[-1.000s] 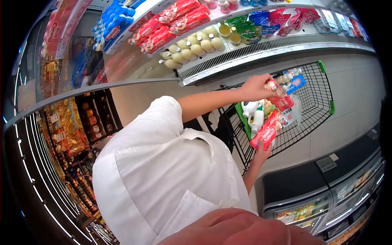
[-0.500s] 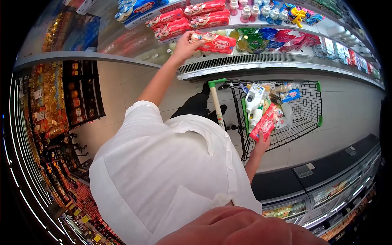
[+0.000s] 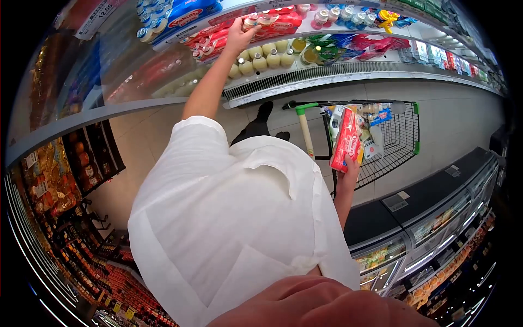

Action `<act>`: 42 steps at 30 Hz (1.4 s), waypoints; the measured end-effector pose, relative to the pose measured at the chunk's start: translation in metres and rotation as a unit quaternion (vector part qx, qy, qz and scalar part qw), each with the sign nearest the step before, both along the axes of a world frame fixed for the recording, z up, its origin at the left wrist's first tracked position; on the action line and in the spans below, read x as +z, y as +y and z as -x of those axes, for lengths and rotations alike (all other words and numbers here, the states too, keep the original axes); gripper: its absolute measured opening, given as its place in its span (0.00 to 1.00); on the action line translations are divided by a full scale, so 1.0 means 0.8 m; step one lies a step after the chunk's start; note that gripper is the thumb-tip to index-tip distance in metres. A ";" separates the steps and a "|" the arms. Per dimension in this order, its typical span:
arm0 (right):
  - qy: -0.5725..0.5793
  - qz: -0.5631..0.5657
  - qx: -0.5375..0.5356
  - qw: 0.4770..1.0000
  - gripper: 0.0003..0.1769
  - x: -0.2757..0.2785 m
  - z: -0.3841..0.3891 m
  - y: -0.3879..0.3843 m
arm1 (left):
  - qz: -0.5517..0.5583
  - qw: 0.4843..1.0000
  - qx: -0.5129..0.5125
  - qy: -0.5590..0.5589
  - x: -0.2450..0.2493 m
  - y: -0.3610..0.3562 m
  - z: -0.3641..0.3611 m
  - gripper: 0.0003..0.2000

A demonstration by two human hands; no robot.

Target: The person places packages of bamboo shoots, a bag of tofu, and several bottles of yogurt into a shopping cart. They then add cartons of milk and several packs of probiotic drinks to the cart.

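- My left hand (image 3: pixel 239 34) touches a shelf pack (image 3: pixel 269 22). I can't tell whether its grip has closed, and a nudge could topple it off the shelf (image 3: pixel 327 73).
- My right hand (image 3: pixel 349 170) clenches a red pack (image 3: pixel 345 139) by its bottom end, upright at the cart (image 3: pixel 406 133). It could tip out.

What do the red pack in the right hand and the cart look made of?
The red pack: glossy plastic film, probably, from its sheen and printed wrap. The cart: black wire mesh, likely coated metal; green handle looks plastic.
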State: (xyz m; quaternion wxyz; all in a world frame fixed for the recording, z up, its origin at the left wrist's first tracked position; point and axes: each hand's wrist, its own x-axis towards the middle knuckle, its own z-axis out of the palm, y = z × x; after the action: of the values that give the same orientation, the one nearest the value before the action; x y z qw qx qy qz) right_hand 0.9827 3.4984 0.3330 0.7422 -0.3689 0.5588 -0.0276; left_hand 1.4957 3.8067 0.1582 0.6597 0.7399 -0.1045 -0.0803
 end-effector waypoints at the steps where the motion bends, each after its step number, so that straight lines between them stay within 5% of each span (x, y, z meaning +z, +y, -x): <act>1: -0.011 0.005 0.024 1.000 0.26 -0.002 -0.016 0.001 | -0.026 0.999 0.004 0.021 -0.005 0.004 -0.002 0.23; 8: -0.040 0.017 0.093 0.995 0.25 0.009 -0.151 0.024 | -0.153 0.986 0.015 0.059 0.027 0.007 -0.015 0.14; 12: -0.060 0.022 0.128 0.990 0.26 0.002 -0.181 0.034 | -0.236 0.971 -0.026 -0.034 0.041 0.012 -0.012 0.15; 14: -0.062 0.027 0.130 0.989 0.26 0.005 -0.191 0.040 | -0.380 0.896 0.015 -0.230 0.036 0.020 -0.008 0.18; 18: -0.062 0.033 0.128 0.989 0.26 0.003 -0.199 0.048 | -0.389 0.888 0.064 -0.238 -0.002 0.030 -0.001 0.21; 20: -0.063 0.031 0.124 0.990 0.26 -0.004 -0.201 0.051 | -0.381 0.912 0.087 -0.128 -0.004 0.030 0.004 0.24; 32: -0.078 0.044 0.206 0.974 0.24 -0.014 -0.223 0.022 | -0.390 0.896 0.134 -0.165 0.002 0.018 0.012 0.29; 35: -0.088 0.053 0.243 0.965 0.24 -0.009 -0.228 0.012 | -0.298 0.948 0.111 -0.022 -0.027 0.029 0.008 0.31; 40: -0.100 0.066 0.295 0.948 0.25 -0.002 -0.227 0.005 | -0.422 0.889 0.151 -0.098 0.010 0.046 0.054 0.33; 42: -0.102 0.055 0.315 0.942 0.25 -0.004 -0.229 0.006 | -0.305 0.942 0.137 0.006 0.023 0.048 0.087 0.33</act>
State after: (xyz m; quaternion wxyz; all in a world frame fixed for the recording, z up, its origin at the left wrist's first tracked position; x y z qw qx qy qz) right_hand 1.1663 3.5033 0.3302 0.7444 -0.5615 0.3331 0.1400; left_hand 1.4263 3.8448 0.1767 0.4078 0.9123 0.0317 -0.0215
